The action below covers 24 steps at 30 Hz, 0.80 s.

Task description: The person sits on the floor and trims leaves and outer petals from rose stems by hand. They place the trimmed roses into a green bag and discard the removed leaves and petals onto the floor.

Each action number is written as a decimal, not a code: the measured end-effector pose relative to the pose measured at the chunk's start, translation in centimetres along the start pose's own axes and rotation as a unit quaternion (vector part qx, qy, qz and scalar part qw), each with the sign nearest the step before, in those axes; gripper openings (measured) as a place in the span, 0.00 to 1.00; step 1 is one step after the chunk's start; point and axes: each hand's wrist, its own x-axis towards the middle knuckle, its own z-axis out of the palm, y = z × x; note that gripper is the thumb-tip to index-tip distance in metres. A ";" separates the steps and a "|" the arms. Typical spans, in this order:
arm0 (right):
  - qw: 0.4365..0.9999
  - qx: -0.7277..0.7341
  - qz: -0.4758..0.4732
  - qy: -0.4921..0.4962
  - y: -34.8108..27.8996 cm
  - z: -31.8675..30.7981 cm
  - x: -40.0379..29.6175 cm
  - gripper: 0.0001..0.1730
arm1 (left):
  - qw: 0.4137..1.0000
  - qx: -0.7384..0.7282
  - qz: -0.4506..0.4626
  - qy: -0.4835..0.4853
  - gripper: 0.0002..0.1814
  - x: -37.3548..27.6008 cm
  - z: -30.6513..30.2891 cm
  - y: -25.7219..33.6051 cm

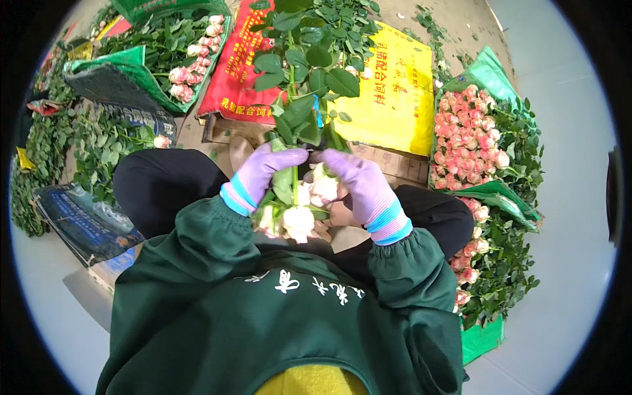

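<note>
Both hands wear lilac knit gloves with blue and pink striped cuffs. My left hand (261,170) is closed around leafy green rose stems, whose leaves (296,113) stretch away from me. Cream and pale pink rose heads (298,222) hang below, towards my lap. Facing it from the right, my right hand (358,182) curls by more pale rose heads (323,187); whether its fingers grip them is hidden. A strip of bright blue (317,111) shows among the stems beyond the hands.
Beyond my knees, a red printed sack (237,74) and a yellow one (390,98) cover a low wooden support (237,129). Green wraps with pink roses (464,138) stand at right; another green wrap (106,74) of roses lies at upper left. Loose rose stems (111,148) and a dark blue sack (84,222) lie left.
</note>
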 end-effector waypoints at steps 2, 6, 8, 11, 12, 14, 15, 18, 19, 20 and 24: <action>0.998 0.060 0.008 -0.032 0.0 -0.8 -0.3 0.22 | 0.999 -0.037 -0.003 0.033 0.16 -1.1 1.5 1.1; 0.964 0.226 0.090 -0.110 -0.3 0.9 -1.4 0.23 | 1.000 -0.017 -0.007 -0.002 0.15 -0.6 -0.5 0.0; 0.962 0.241 0.084 -0.094 -0.1 2.0 -1.9 0.24 | 0.999 -0.034 -0.023 -0.015 0.17 -0.1 -0.6 -0.5; 0.962 0.245 0.097 -0.073 0.6 2.5 -2.3 0.24 | 0.999 -0.028 -0.047 0.000 0.16 -0.3 0.3 -0.2; 0.963 0.243 0.097 -0.070 1.1 2.3 -2.1 0.24 | 0.997 -0.031 -0.072 -0.025 0.16 -0.1 0.0 -0.3; 0.948 0.284 0.106 -0.098 2.1 1.7 -1.8 0.20 | 0.997 -0.022 -0.075 -0.024 0.16 0.0 -0.2 -0.9; 0.969 0.216 0.084 -0.080 2.2 1.9 -2.0 0.21 | 0.997 -0.007 -0.080 -0.020 0.16 -0.2 0.2 -0.7; 0.998 0.034 0.023 -0.043 2.3 2.3 -2.4 0.25 | 0.996 -0.041 -0.068 -0.027 0.15 0.2 -0.4 -1.6; 0.999 -0.010 0.009 -0.041 2.3 2.2 -2.4 0.26 | 0.996 -0.052 -0.065 -0.029 0.14 0.2 -0.2 -1.5; 0.999 -0.034 0.003 -0.038 2.0 2.4 -2.7 0.26 | 0.996 -0.041 -0.075 -0.035 0.14 0.6 -1.0 -2.1; 0.996 -0.067 0.021 -0.045 0.7 3.2 -3.3 0.26 | 0.994 0.009 -0.066 -0.086 0.17 0.1 -1.6 -1.9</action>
